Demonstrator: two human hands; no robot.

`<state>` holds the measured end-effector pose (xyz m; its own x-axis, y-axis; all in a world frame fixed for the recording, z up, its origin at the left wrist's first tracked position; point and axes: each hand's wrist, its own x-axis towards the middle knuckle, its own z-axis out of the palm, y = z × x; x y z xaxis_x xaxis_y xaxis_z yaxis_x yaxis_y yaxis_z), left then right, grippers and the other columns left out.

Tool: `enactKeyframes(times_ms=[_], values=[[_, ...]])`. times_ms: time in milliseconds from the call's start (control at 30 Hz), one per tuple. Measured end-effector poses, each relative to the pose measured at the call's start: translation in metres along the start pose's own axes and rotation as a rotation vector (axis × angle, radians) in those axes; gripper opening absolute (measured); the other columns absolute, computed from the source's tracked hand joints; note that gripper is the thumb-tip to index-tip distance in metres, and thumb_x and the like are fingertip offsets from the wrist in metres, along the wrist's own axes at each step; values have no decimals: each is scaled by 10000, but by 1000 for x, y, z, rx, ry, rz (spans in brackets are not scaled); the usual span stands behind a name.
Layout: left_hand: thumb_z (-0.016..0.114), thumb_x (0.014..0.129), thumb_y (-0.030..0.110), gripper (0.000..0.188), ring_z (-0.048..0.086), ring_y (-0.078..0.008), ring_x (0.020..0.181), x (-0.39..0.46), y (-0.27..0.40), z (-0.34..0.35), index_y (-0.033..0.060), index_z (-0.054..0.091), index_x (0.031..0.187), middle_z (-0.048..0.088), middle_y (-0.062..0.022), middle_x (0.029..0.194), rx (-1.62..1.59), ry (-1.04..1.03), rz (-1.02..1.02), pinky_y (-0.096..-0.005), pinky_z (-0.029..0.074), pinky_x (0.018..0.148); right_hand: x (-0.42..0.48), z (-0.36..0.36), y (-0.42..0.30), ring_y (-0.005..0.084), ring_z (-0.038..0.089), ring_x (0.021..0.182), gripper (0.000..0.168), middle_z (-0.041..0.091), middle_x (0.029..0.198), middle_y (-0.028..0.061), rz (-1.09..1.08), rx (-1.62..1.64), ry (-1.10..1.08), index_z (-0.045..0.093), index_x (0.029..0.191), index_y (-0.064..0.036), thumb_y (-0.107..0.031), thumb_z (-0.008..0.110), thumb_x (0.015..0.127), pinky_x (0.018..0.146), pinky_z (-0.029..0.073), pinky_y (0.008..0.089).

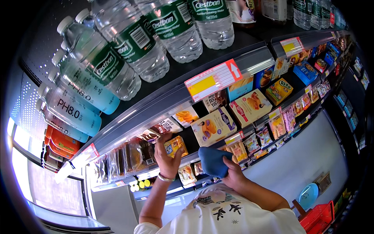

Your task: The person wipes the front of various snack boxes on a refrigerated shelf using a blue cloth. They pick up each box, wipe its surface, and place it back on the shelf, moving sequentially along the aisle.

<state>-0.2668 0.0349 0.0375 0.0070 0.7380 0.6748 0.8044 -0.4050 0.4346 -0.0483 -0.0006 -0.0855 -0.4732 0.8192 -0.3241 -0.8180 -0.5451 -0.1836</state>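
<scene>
My left hand (168, 159), with a bangle at the wrist, is raised before the snack shelf. Its thumb and fingers are spread in front of a small yellow snack box (176, 146). The fingertips overlap the edge of a brown-and-white snack box (165, 127); whether they touch it I cannot tell. A folded blue cloth (214, 161) is gripped in my right hand (233, 175), the thumb pressed on its near side. Just beyond the cloth stands a cream Franzzi cookie box (214, 126), with a second cream Franzzi box (250, 107) to its right.
C'estbon water bottles (175, 32) and blue-tinted bottles (74, 109) crowd the upper shelf. A price tag (214, 79) sits on its edge rail. Bagged snacks (125, 158) fill the left end. A red plastic basket (318, 218) and a blue basin (308, 196) are at lower right.
</scene>
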Motion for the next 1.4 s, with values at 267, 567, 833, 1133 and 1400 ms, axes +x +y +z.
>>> enactKeyframes(times_ms=[267,567,833,1133,1400], values=[[706,889,338,523,594,-397,1015,117,-37,20,-2,565,1261,616,-235,1140,449,-316,185,-462,482,850,-2,-13,-12,256,587,1202,518,589,1304,126,162,-11,-29,454,1353,-49,-317,644,952,1067,445,442],[701,909,305,392,635,-322,1011,134,-120,58,33,641,1185,649,-180,1131,621,-222,459,-424,508,871,-4,-16,-28,246,575,1215,478,586,1317,97,78,-31,-10,469,1350,-75,-302,629,960,1072,439,445],[731,880,130,260,678,-292,865,125,-42,4,25,688,1113,715,-151,992,377,-138,342,-388,524,774,3,-14,-13,223,593,1180,445,606,1282,80,-2,-138,-47,501,1318,-58,-293,628,963,1031,463,409],[916,656,237,722,664,-307,996,64,35,-74,-9,586,1250,672,-190,1105,22,-70,225,-391,526,890,-3,32,-31,190,557,1184,477,579,1282,90,-512,-548,6,483,1329,-31,-341,599,985,1025,425,335],[915,671,193,621,686,-203,959,6,37,-65,-11,613,1174,687,-130,1068,-433,-86,-135,-314,549,839,1,133,-17,305,372,1394,700,366,1508,234,-705,-1190,-541,329,1469,66,-466,420,1024,1152,263,392]])
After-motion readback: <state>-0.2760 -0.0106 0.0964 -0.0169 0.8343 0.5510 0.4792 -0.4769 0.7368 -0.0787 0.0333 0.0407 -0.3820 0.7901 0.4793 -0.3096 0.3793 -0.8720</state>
